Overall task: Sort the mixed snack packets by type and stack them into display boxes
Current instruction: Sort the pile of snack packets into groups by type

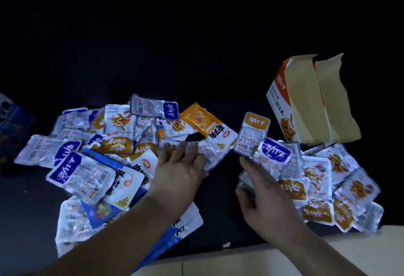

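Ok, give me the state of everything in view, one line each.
Display box: flaps open, one edge torn, tilted.
Left pile: loose, mixed types.
Right pile: loose, mostly orange-label packets.
Left hand: fingers straight, touching packets.
Right hand: fingers curled round a small stack.

Box (314,98) behind right packet heap (328,186) (another heap (91,162) left).

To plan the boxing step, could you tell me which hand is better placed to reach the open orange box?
Right. The right hand lies nearer the orange box and grips packets; the left hand rests on the left pile.
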The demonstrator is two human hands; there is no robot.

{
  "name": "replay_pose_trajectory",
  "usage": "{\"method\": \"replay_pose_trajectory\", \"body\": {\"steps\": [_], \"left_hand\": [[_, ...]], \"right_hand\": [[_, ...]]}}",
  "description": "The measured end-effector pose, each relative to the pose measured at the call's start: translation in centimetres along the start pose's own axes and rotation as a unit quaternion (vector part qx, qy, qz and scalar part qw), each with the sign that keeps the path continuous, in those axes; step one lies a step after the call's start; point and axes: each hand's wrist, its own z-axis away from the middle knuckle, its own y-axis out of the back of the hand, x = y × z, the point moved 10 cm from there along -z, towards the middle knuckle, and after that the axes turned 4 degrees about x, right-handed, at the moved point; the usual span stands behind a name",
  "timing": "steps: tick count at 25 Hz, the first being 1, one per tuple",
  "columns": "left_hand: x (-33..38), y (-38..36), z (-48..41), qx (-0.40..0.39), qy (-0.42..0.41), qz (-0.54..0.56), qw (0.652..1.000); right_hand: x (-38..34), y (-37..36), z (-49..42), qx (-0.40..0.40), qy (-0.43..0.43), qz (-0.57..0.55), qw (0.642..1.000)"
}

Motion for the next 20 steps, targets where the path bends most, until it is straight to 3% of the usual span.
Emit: {"method": "replay_pose_trajectory", "body": {"steps": [4, 7, 9, 10, 12, 13, 18, 20], "left_hand": [[0.4, 3.1, 0.6, 0.136, -0.04, 0.033, 0.989], [-0.3, 7.9, 1.8, 0.247, 0.003, 0.109, 0.963], [-1.8, 10.8, 2.6, 0.29, 0.066, 0.242, 0.923], [-2.7, 11.1, 2.4, 0.27, 0.119, 0.356, 0.887], [-3.3, 9.5, 1.7, 0.189, 0.236, 0.583, 0.754], [-3.1, 8.5, 1.7, 0.159, 0.276, 0.635, 0.704], [-0.4, 4.8, 1.8, 0.076, 0.328, 0.715, 0.612], [0.2, 3.3, 2.0, 0.046, 0.335, 0.714, 0.613]], "right_hand": [[0.5, 1.2, -0.3, 0.011, -0.071, -0.086, 0.994], [-0.3, 2.3, -0.7, 0.039, -0.126, -0.191, 0.973], [-1.6, 3.4, -1.1, 0.071, -0.143, -0.264, 0.951], [-2.4, 3.9, -1.5, 0.079, -0.149, -0.316, 0.934], [-3.8, 3.8, -2.1, 0.048, -0.167, -0.402, 0.899], [-4.4, 3.7, -2.3, 0.03, -0.171, -0.43, 0.886], [-2.7, 3.9, -1.6, 0.04, -0.219, -0.419, 0.88], [-0.1, 5.3, -0.9, 0.099, -0.252, -0.393, 0.879]]}}
